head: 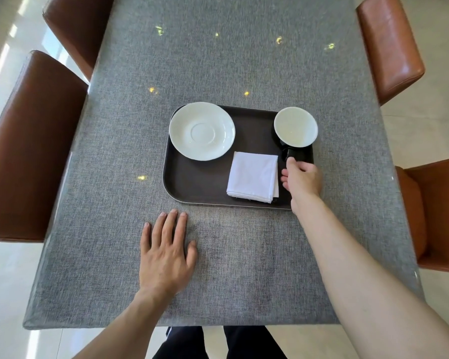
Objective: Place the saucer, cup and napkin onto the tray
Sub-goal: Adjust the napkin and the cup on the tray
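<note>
A dark brown tray [197,182] lies in the middle of the grey table. On its far left corner sits a white saucer [202,130]. A folded white napkin [253,176] lies on the tray's near right part. At the far right corner stands a cup [295,126], black outside and white inside, upright, its handle pointing toward me. My right hand [302,180] reaches over the tray's right edge with fingers pinched on the cup's handle. My left hand [166,252] rests flat on the table in front of the tray, fingers spread, holding nothing.
Brown leather chairs stand along both sides of the table: two on the left [29,141], two on the right [389,45]. The table's near edge [166,326] runs just above my legs. The grey tabletop [231,55] stretches beyond the tray.
</note>
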